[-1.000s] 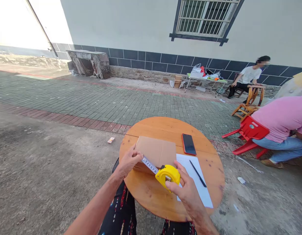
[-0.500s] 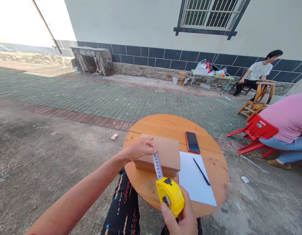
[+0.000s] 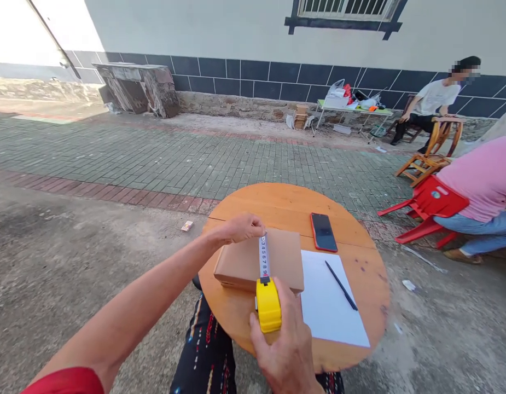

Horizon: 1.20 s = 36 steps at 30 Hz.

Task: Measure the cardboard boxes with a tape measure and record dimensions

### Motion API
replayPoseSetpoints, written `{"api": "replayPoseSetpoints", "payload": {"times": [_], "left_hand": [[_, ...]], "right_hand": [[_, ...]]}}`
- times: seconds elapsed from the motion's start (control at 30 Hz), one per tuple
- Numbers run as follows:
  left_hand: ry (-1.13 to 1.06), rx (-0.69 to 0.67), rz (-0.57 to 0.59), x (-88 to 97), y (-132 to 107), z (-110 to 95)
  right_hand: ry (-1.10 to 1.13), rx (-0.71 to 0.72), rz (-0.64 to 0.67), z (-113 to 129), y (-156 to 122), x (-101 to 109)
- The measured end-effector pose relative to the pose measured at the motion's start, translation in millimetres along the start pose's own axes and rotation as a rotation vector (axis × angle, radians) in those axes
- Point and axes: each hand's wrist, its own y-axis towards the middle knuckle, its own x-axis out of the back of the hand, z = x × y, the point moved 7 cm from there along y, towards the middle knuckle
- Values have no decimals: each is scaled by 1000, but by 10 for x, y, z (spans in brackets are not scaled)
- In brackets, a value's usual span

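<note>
A brown cardboard box (image 3: 240, 265) rests on the round wooden table (image 3: 351, 219). My right hand (image 3: 288, 336) grips a yellow tape measure (image 3: 269, 306) at the box's near edge. Its white blade (image 3: 264, 256) runs across the box's top, numbers facing up. At the far edge of the box, my left hand (image 3: 246, 227) pinches the blade's end between thumb and fingers. To the right of the box lie a white sheet of paper (image 3: 322, 295) and, on it, a black pen (image 3: 341, 285). A phone (image 3: 324, 232) in a red case lies beyond the paper.
On the right, a person in pink (image 3: 488, 175) sits on a red plastic chair (image 3: 441, 198). Farther back, another person (image 3: 435, 104) sits by a wooden chair (image 3: 431, 153). A cluttered folding table (image 3: 355, 108) stands along the wall.
My left hand has moved toward the box's far edge with the blade end. The tape measure has turned and come against the near edge, and the blade now lies along the top.
</note>
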Motion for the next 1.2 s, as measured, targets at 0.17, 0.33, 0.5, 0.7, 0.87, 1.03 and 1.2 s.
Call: {"api": "replayPoseSetpoints", "payload": {"times": [0.17,0.33,0.5,0.7,0.87,1.03,1.2], "left_hand": [[55,-20,89,21,88,82],[85,-22,139,8,200,94],[125,0,164,-63,311,111],[155,18,147,-123,375,170],[166,29,127,-123,391,186],[202,66,93,-101,422,191],[215,70,85,-82,416,167]], "right_hand": [[47,-21,-35,18,-55,-9],[30,-69,-39,26,-126,-62],[43,-91,-1,39,-103,-151],[-14,-134,20,52,-66,-198],[1,-128,22,48,-54,-192],[13,-184,56,30,-46,-215],[17,-184,46,58,-22,-238]]}}
